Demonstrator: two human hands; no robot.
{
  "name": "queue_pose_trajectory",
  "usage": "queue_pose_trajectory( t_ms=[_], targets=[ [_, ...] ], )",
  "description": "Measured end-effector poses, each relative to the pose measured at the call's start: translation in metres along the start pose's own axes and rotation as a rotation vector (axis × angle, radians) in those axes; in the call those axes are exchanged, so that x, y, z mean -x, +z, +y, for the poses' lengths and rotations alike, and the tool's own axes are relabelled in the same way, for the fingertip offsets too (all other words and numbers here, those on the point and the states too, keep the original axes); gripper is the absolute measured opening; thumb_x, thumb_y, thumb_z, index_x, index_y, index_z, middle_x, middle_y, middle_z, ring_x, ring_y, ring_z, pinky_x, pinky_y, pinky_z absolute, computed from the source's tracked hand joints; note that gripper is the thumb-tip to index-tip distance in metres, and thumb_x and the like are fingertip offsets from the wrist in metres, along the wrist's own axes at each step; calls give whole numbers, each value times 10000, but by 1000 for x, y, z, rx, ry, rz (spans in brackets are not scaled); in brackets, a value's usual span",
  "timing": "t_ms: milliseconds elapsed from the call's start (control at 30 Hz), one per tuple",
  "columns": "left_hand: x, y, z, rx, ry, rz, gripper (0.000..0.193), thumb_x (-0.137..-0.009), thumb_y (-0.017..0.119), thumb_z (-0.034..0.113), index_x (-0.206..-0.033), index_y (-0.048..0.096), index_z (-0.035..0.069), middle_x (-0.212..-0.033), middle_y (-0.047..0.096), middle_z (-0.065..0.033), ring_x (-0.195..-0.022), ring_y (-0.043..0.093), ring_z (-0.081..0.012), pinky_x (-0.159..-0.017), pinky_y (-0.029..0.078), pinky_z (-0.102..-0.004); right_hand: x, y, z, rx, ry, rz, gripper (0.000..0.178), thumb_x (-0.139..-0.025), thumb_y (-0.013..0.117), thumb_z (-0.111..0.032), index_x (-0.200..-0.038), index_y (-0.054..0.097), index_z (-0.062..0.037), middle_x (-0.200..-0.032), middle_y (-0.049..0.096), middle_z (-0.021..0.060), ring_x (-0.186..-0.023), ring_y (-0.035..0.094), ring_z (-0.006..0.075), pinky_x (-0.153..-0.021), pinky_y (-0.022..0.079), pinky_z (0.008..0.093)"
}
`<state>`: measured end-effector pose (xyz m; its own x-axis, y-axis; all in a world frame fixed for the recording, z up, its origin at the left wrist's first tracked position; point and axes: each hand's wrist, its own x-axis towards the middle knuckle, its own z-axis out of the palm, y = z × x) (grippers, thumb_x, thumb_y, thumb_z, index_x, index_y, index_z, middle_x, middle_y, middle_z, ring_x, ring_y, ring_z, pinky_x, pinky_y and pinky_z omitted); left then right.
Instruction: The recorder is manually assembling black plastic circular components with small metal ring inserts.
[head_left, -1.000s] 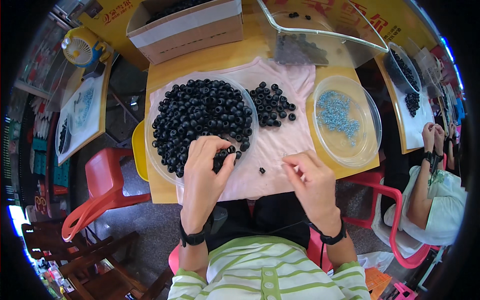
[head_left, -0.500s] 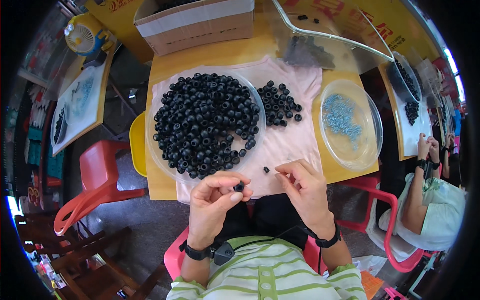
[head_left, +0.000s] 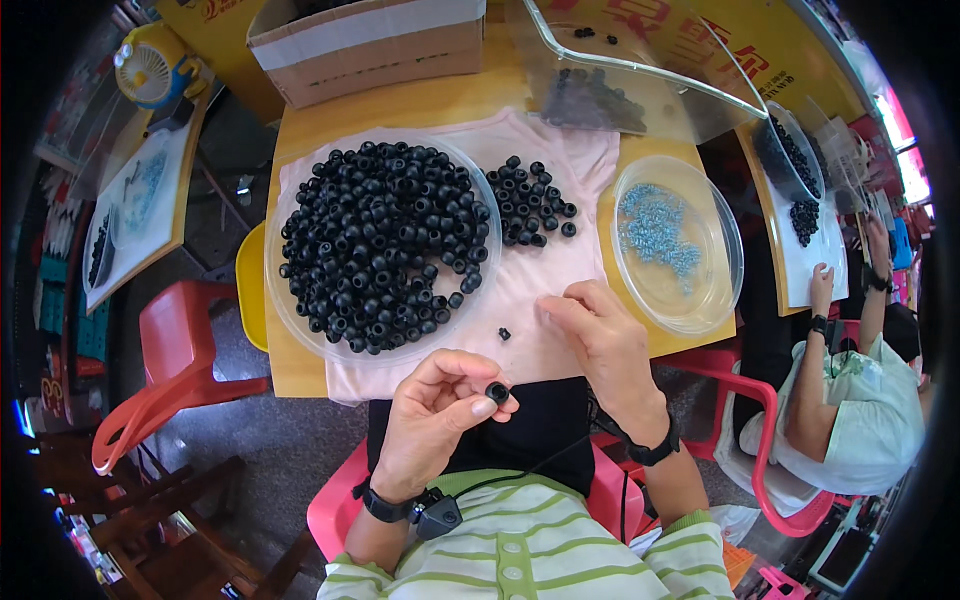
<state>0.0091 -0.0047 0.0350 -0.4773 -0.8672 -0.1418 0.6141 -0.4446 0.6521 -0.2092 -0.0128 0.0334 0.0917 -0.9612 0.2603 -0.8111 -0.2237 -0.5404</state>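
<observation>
Between the thumb and fingers of my left hand (head_left: pixel 440 415) is a round black bead (head_left: pixel 497 392), its hole facing up. My right hand (head_left: pixel 608 345) hovers over the pink cloth (head_left: pixel 545 280), thumb and forefinger pinched together; whatever they may hold is too small to make out. A tiny black piece (head_left: pixel 504 334) lies on the cloth between my hands. Beyond my left hand a large heap of black beads (head_left: pixel 375 240) fills a clear round tray (head_left: pixel 281 315). Several loose beads (head_left: pixel 530 200) lie beside it on the cloth.
Small light-blue pieces (head_left: pixel 660 232) sit in a clear round container (head_left: pixel 715 300) on the right. At the back stand a cardboard box (head_left: pixel 370 50) and a tilted clear bin (head_left: pixel 680 75) with black beads. A person (head_left: pixel 850 400) works at another table on the right.
My left hand has moved slightly right with the bead, which is turned so its hole shows. The right thumb and forefinger have come together. The whole view has shifted a little.
</observation>
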Motion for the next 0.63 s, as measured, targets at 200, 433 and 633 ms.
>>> queue_pose_trajectory(
  t_ms=[200,433,633],
  targets=[
    [0,0,-8,52,-76,17,194,-923,615,-5,-1115,582,-3,-1075,655,-149,-946,674,-195,-850,557,-309,-7,-2,7,68,-125,-2,243,-752,683,18,-973,601,-42,-889,586,89,-804,625,266,-671,524,320],
    [-2,3,-16,-111,-79,88,196,-920,629,-14,-1112,594,-17,-1048,671,-126,-937,675,-171,-849,556,-285,13,-24,-34,-643,156,-86,178,-814,711,37,-979,679,-22,-947,692,81,-776,688,137,-629,577,251],
    [-5,3,-19,-142,-89,72,215,-897,660,-19,-1106,611,-21,-1011,681,-100,-908,666,-157,-848,553,-284,21,-29,-35,-590,41,-71,217,-825,719,19,-1030,699,-53,-963,696,80,-803,704,178,-655,584,253]
  ],
)
